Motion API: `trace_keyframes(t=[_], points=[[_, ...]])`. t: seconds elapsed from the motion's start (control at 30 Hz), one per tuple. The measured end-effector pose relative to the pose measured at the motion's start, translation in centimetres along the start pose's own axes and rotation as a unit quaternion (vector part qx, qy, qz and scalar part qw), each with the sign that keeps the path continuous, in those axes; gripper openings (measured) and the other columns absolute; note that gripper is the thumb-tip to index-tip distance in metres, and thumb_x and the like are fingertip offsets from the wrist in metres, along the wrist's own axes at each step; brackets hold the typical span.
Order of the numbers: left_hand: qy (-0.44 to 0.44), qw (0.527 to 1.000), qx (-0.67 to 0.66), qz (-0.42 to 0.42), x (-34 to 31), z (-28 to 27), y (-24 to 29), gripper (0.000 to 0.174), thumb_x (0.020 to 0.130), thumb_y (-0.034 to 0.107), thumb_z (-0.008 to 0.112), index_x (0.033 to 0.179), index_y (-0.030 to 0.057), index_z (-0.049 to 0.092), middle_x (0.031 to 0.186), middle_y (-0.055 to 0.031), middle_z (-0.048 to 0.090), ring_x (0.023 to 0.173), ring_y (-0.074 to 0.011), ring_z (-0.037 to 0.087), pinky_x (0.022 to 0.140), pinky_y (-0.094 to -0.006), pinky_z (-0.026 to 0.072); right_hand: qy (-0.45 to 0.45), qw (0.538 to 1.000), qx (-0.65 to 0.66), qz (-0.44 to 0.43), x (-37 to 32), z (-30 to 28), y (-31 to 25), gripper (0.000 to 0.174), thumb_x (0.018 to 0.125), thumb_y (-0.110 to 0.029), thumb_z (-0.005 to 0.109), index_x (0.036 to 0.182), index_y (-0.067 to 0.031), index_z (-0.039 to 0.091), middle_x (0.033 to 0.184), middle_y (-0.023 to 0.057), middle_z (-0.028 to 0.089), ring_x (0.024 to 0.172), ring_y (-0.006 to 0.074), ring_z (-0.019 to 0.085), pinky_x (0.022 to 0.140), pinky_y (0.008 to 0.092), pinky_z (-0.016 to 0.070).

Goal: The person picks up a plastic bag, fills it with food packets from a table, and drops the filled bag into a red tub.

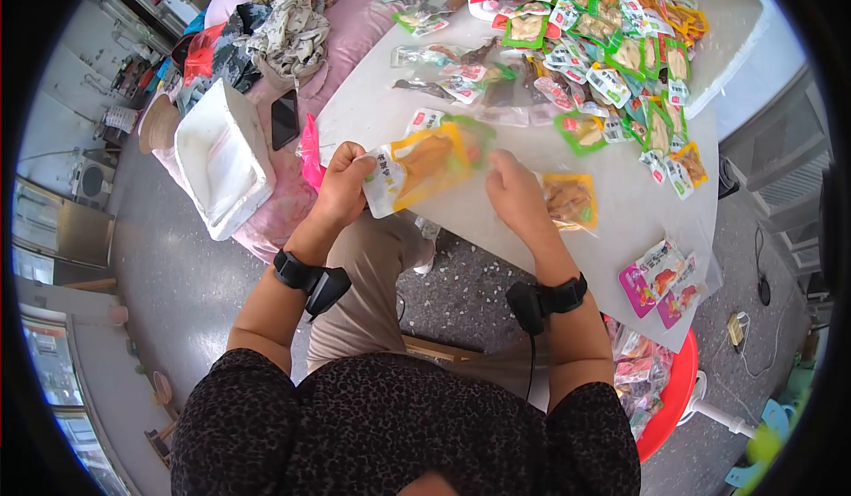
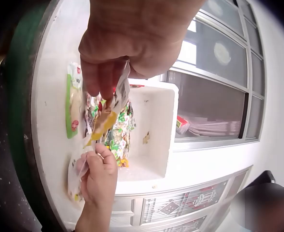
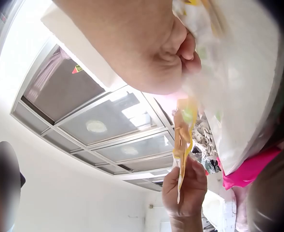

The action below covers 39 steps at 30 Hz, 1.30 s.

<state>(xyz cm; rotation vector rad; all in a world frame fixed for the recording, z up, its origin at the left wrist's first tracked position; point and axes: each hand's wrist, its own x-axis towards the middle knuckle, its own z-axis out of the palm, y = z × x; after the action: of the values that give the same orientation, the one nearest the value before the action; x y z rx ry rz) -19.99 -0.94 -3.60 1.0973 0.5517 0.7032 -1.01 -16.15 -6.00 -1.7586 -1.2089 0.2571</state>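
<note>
Over the counter's point(image 1: 620, 230) near edge, left hand point(image 1: 341, 186) and right hand point(image 1: 519, 195) each pinch an end of a yellow snack packet point(image 1: 425, 164); likely light, floppy, slick, best gripped by its sealed edges

White table point(image 1: 620, 221), lit by daylight. Grey speckled floor point(image 1: 177, 265) is seen below. Pink bedding point(image 1: 355, 26), heaped with clothes point(image 1: 284, 35), is placed beside the table. 1 multi-pane window point(image 2: 214, 58) is set in a white wall point(image 2: 277, 111), near patterned cabinet doors point(image 2: 180, 208).

Packet point(image 1: 425, 164) before heap point(image 1: 620, 53) on table point(image 1: 620, 221), box point(image 1: 222, 155) left
</note>
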Motion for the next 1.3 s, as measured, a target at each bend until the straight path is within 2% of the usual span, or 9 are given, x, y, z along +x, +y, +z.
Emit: trace_keyframes(t=[0.2,0.37,0.47,0.57,0.67,0.8,0.97,1.17,1.3], points=[[0.05,0.994,-0.022,-0.094,-1.3,2.4,1.6,0.01,0.076,0.001,0.046,0.075,0.0085,0.041,0.069,-0.0031,0.049,0.06,-0.0121,0.051,0.055,-0.0245,0.0452,0.015,0.999,-0.042,-0.025,-0.3,-0.2,-1.3,0.024,0.073,-0.006,0.044,0.097,-0.0058,0.046,0.075,0.0199,0.055,0.071,0.0356,0.053,0.062,0.0423,0.0416],[0.031,0.994,-0.019,-0.098,-0.2,1.5,0.0,0.009,0.076,0.002,0.047,0.076,0.0077,0.04,0.069,-0.005,0.05,0.059,-0.0131,0.053,0.054,-0.0253,0.0471,0.007,0.995,-0.099,-0.031,-0.6,-0.4,-1.7,0.024,0.073,-0.006,0.044,0.097,-0.0043,0.045,0.072,0.0191,0.055,0.066,0.035,0.053,0.058,0.0434,0.0416],[0.034,0.994,0.023,-0.103,0.3,1.4,-0.2,0.009,0.076,0.002,0.047,0.077,0.0071,0.04,0.069,-0.0051,0.05,0.058,-0.0127,0.052,0.052,-0.025,0.0459,-0.043,0.994,-0.1,0.003,-0.4,-1.1,-1.6,0.026,0.075,-0.01,0.043,0.1,-0.0002,0.045,0.082,0.0233,0.053,0.077,0.0376,0.051,0.066,0.0424,0.0403],[0.035,0.993,0.039,-0.106,0.4,1.6,-0.5,0.008,0.076,0.003,0.047,0.078,0.0065,0.04,0.069,-0.0051,0.05,0.057,-0.012,0.051,0.051,-0.024,0.0447,-0.052,0.996,-0.066,0.007,-0.4,-1.5,-1.6,0.025,0.075,-0.01,0.043,0.099,-0.0016,0.045,0.081,0.0233,0.053,0.076,0.0378,0.051,0.065,0.043,0.04],[0.03,0.993,0.044,-0.11,0.7,1.5,-1.0,0.008,0.076,0.002,0.046,0.077,0.0067,0.04,0.068,-0.0057,0.051,0.057,-0.0129,0.053,0.05,-0.0245,0.0464,-0.009,0.995,-0.082,-0.058,-0.5,-1.1,-1.7,0.022,0.073,-0.007,0.045,0.095,-0.0029,0.045,0.068,0.0193,0.054,0.063,0.0345,0.053,0.055,0.0437,0.0417],[0.027,0.991,0.072,-0.112,0.6,2.2,-1.1,0.009,0.075,0.001,0.047,0.077,0.0068,0.04,0.068,-0.0059,0.051,0.056,-0.0128,0.053,0.05,-0.024,0.0462,-0.004,0.98,-0.185,-0.069,-0.5,-0.7,-1.5,0.025,0.072,-0.008,0.045,0.097,-0.0037,0.045,0.066,0.0154,0.054,0.06,0.0312,0.055,0.051,0.0406,0.0429],[0.026,0.991,0.084,-0.101,0.7,2.7,-1.4,0.008,0.076,0.002,0.046,0.078,0.0075,0.04,0.067,-0.0044,0.05,0.055,-0.0109,0.051,0.048,-0.0225,0.0436,-0.011,0.964,-0.247,-0.098,-0.9,-0.7,-2.5,0.023,0.071,-0.009,0.046,0.093,-0.0027,0.047,0.065,0.0107,0.053,0.056,0.0272,0.055,0.049,0.0372,0.0433],[0.005,0.983,0.178,-0.047,0.8,2.1,-1.7,0.006,0.077,0.006,0.047,0.079,0.0066,0.041,0.067,-0.001,0.048,0.056,-0.0068,0.045,0.05,-0.0196,0.0381,-0.032,0.974,-0.186,-0.126,-0.6,-1.1,-2.2,0.017,0.07,-0.008,0.046,0.086,-0.0013,0.046,0.063,0.0122,0.052,0.055,0.0288,0.054,0.049,0.0384,0.0431],[0.007,0.977,0.212,0.013,0.8,2.3,-2.1,0.008,0.078,0.007,0.048,0.077,0.0087,0.04,0.064,0.0017,0.045,0.054,-0.0033,0.042,0.048,-0.0175,0.0356,-0.051,0.973,-0.197,-0.104,-0.6,-1.4,-2.5,0.016,0.07,-0.008,0.046,0.084,-0.0016,0.046,0.062,0.0127,0.052,0.056,0.0293,0.053,0.05,0.039,0.043]])
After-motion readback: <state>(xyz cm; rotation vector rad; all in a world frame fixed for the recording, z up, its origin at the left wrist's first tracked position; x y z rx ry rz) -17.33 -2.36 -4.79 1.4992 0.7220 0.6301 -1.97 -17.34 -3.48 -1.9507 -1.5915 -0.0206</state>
